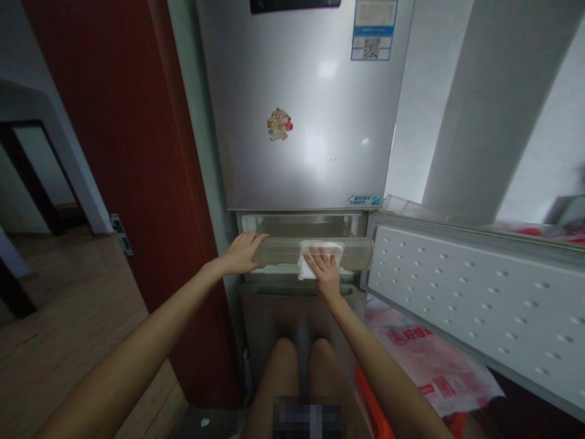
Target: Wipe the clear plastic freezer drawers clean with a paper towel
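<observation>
A clear plastic fridge drawer (278, 251) is pulled partly out of the middle compartment of a silver refrigerator (311, 103). My left hand (242, 252) grips the drawer's left end, fingers over its top edge. Against the drawer's front, right of its middle, my right hand (325, 271) presses a white cloth (308, 268) with its fingers spread over it; whether it is paper or fabric I cannot tell. The compartment's door (457, 292) stands swung out to the right.
Below the drawer is another closed refrigerator front (260, 317), close to my knees. A red-brown door (137, 152) stands on the left. A pink and white printed bag (434, 360) lies under the swung-out door, beside something orange (377, 408).
</observation>
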`<state>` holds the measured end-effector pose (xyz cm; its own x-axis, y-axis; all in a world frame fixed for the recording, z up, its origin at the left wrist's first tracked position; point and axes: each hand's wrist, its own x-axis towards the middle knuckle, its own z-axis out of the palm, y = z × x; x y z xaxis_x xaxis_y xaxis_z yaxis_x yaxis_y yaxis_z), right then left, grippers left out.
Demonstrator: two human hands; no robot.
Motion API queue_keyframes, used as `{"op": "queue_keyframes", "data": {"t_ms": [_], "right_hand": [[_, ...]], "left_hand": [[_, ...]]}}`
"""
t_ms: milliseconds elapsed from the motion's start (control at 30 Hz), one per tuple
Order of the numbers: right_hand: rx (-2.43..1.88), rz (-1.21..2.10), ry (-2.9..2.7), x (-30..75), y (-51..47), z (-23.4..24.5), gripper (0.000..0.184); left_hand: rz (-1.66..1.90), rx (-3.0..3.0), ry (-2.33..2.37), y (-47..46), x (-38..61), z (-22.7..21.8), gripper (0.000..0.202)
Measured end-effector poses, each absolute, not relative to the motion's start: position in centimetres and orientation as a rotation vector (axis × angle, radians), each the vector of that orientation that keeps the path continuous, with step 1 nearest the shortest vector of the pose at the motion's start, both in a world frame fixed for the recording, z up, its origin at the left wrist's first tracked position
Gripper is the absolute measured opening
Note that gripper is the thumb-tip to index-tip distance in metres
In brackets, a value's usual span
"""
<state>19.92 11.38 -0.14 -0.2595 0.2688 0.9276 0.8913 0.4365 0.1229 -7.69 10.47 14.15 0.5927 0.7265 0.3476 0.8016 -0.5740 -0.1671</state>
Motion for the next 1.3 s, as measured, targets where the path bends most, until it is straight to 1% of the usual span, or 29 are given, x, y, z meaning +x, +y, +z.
{"op": "queue_keyframes", "data": {"t_ms": [100, 367, 533, 733, 900, 1067, 1300], "right_hand": [[-0.967, -0.840, -1.802, 18.0, 11.5, 0.1, 0.050], [-0.961, -0.750, -1.881, 11.8, 12.5, 0.8, 0.048], [-0.964, -0.732, -1.909, 10.0, 12.3, 0.8, 0.046], [-0.943, -0.746, -2.058, 10.6, 12.2, 0.1, 0.048], [-0.804, -0.851, -2.180, 12.3, 12.0, -0.4, 0.045], [-0.751, -0.883, -2.246, 13.9, 11.6, 0.9, 0.045], [-0.866, -0.880, -2.178, 16.8, 10.5, 2.7, 0.046]], "left_hand": [[-0.354, -2.512, -1.242, 10.6, -7.7, 14.0, 0.078], [-0.311, -2.483, -1.248, 10.7, -7.6, 14.0, 0.081], [-0.325, -2.479, -1.255, 10.7, -7.6, 14.0, 0.079], [-0.322, -2.483, -1.272, 10.5, -7.5, 14.0, 0.079], [-0.337, -2.502, -1.246, 10.5, -7.6, 14.1, 0.079], [-0.325, -2.502, -1.264, 10.2, -7.5, 14.3, 0.079], [-0.308, -2.493, -1.282, 10.2, -7.4, 14.2, 0.077]]}}
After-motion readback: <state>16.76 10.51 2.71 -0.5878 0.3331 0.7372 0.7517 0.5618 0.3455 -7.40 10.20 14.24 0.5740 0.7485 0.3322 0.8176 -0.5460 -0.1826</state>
